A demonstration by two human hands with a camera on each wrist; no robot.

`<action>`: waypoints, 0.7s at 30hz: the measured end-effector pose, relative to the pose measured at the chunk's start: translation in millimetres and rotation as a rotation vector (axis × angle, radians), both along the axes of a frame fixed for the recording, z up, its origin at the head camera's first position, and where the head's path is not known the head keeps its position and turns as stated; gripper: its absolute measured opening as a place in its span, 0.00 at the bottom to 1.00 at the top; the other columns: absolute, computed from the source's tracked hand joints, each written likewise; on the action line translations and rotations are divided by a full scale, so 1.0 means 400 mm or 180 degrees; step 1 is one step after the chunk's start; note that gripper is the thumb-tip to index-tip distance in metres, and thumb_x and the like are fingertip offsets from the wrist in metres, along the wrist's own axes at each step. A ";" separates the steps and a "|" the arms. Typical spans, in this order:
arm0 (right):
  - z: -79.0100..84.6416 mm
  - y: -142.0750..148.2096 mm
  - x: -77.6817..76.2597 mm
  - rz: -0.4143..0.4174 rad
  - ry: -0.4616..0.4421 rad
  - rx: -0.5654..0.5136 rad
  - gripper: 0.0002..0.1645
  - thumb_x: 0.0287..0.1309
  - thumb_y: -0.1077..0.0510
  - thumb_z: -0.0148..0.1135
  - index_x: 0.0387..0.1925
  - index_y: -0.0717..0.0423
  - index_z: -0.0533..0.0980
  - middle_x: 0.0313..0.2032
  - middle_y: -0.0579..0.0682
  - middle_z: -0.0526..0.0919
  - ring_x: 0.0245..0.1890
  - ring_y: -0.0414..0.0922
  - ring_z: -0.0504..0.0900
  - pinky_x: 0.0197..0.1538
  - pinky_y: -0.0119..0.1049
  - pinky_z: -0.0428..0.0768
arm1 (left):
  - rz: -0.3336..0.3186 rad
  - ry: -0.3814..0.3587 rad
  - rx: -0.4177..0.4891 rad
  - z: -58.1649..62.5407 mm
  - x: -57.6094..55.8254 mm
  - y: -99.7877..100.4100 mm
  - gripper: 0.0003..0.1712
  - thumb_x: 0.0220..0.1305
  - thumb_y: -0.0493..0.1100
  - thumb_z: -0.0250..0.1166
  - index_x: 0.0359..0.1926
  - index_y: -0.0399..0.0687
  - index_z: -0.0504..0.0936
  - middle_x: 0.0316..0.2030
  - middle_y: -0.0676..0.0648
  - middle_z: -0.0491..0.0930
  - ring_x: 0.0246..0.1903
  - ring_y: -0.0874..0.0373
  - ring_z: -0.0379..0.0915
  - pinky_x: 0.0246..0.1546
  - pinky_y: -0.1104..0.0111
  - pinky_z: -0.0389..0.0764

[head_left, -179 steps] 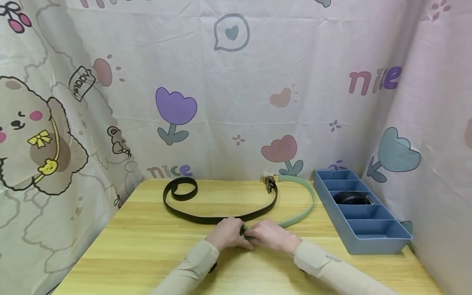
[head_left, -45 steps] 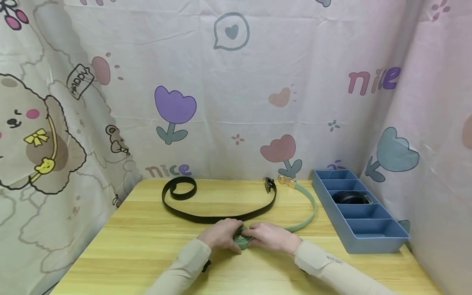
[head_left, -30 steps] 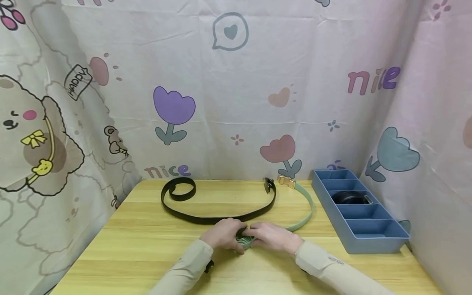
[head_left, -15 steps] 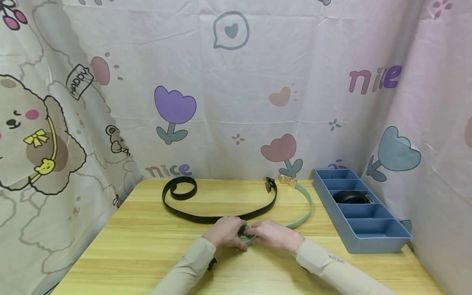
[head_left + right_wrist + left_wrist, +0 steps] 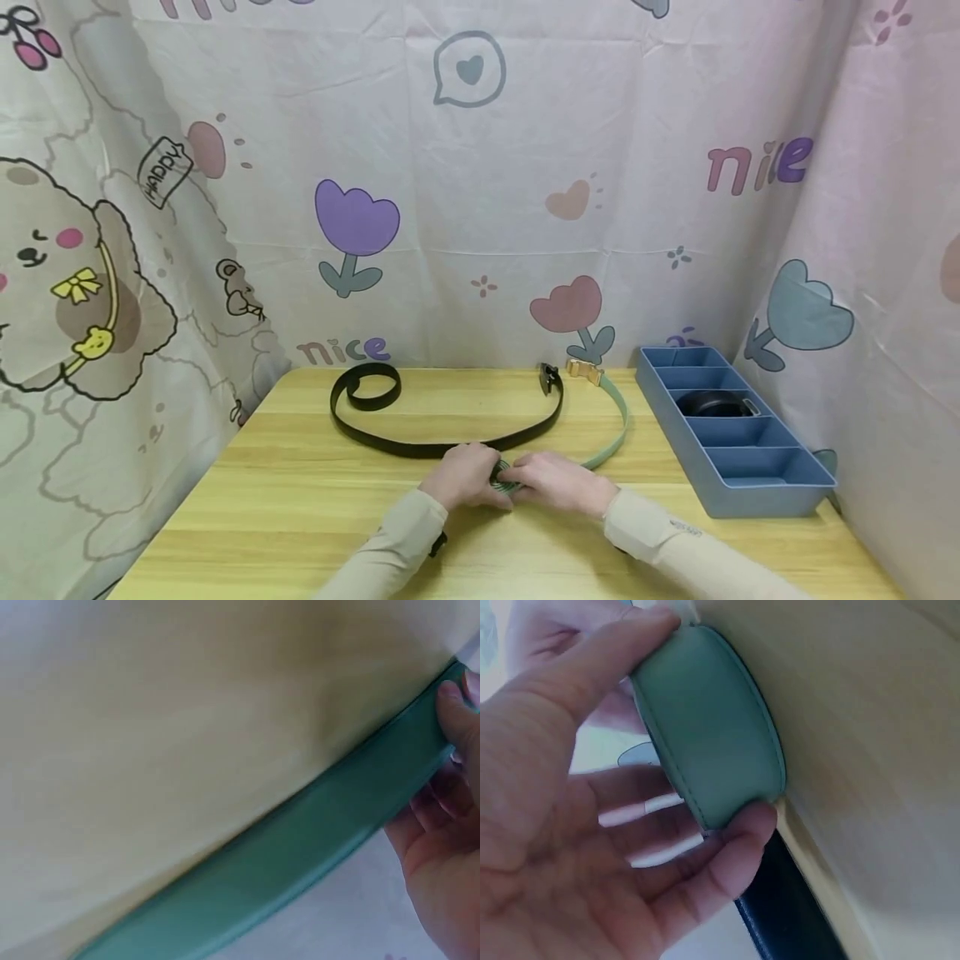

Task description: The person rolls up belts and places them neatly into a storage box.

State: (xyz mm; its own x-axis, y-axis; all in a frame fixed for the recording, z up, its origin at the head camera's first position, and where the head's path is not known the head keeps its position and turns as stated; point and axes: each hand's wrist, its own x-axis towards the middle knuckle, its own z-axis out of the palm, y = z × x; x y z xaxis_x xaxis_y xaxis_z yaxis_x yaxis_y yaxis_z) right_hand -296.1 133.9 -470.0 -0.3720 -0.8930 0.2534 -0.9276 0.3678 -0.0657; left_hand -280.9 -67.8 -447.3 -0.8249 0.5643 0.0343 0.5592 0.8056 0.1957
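Note:
A light green belt (image 5: 617,425) with a gold buckle (image 5: 585,372) lies curved on the table's right half, its other end wound into a flat coil (image 5: 709,724) standing on edge on the wood. My left hand (image 5: 467,475) holds the coil from the left, thumb on one side and fingertips on the other in the left wrist view. From the right, my right hand (image 5: 561,483) pinches the belt where the unrolled strip (image 5: 300,840) meets the coil. Just behind both hands runs a black belt (image 5: 420,450), its far left end in a loose curl.
At the right of the wooden table (image 5: 300,533) stands a blue divided box (image 5: 772,500). One middle compartment holds a rolled black belt (image 5: 712,404). The black belt's dark buckle (image 5: 550,377) lies near the gold one. A printed curtain (image 5: 480,167) hangs behind the table.
The green belt's free arc has drawn inward and grown shorter. Its gold buckle has shifted right, away from the black belt's buckle. Both hands stay at the coil, which shifts slightly between them.

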 end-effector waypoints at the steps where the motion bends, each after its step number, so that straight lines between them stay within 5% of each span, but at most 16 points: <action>1: 0.002 0.005 -0.001 0.0020 -0.0026 0.0018 0.17 0.60 0.54 0.65 0.51 0.49 0.79 0.41 0.42 0.85 0.41 0.31 0.81 0.45 0.21 0.77 | -0.0068 -0.0031 -0.0024 0.001 -0.001 -0.001 0.23 0.41 0.63 0.78 0.28 0.58 0.78 0.24 0.60 0.74 0.23 0.67 0.65 0.26 0.71 0.70; 6: 0.008 0.013 -0.003 0.0037 -0.0042 0.0056 0.19 0.56 0.55 0.67 0.50 0.52 0.80 0.44 0.43 0.86 0.44 0.33 0.82 0.48 0.24 0.78 | -0.0349 -0.0213 -0.0016 0.004 -0.007 -0.006 0.24 0.41 0.54 0.81 0.38 0.57 0.79 0.31 0.60 0.78 0.29 0.68 0.68 0.33 0.73 0.72; 11: 0.002 -0.001 0.001 -0.0042 0.0045 0.0000 0.10 0.58 0.53 0.67 0.42 0.48 0.81 0.33 0.40 0.86 0.31 0.29 0.79 0.38 0.18 0.74 | 0.0057 0.0044 -0.0100 -0.011 0.011 0.006 0.31 0.41 0.66 0.77 0.35 0.50 0.78 0.30 0.53 0.76 0.28 0.62 0.70 0.30 0.69 0.74; 15: -0.002 -0.004 0.003 -0.0131 -0.0071 0.0029 0.10 0.60 0.52 0.65 0.43 0.46 0.81 0.34 0.39 0.86 0.31 0.27 0.79 0.38 0.17 0.74 | 0.0255 0.0376 -0.0226 -0.030 0.019 0.017 0.35 0.41 0.74 0.72 0.32 0.51 0.77 0.29 0.51 0.77 0.27 0.59 0.73 0.28 0.66 0.76; 21: 0.008 0.013 -0.010 -0.0294 -0.0188 0.0073 0.21 0.53 0.54 0.71 0.51 0.45 0.81 0.37 0.38 0.86 0.34 0.29 0.79 0.39 0.21 0.76 | -0.0024 0.0139 -0.0220 -0.017 0.011 0.006 0.35 0.46 0.60 0.77 0.54 0.52 0.79 0.41 0.55 0.80 0.36 0.62 0.75 0.40 0.66 0.77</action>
